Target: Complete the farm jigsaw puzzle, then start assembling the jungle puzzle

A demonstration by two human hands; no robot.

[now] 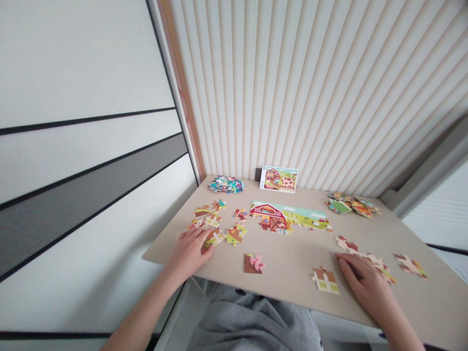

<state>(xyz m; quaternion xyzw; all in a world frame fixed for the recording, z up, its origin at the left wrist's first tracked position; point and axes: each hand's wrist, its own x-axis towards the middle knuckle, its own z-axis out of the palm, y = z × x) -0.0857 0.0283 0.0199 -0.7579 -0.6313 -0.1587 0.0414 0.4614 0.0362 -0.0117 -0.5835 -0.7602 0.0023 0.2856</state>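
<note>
My left hand is at the left of the table, thumb and fingers closed on the near edge of a brown-and-green puzzle piece with a white fence. A loose cluster of puzzle pieces lies just beyond it, and a brown-and-green piece to its right. My right hand rests on the table at the right, holding nothing, fingers loosely extended with the thumb apart. Its fingers lie beside cow-patterned pieces, partly covering them. To its left lies a fence piece.
A partly joined barn puzzle lies mid-table, below a standing picture card. Piece piles sit at the back left and back right. A pig piece is near the front edge, a cow piece far right.
</note>
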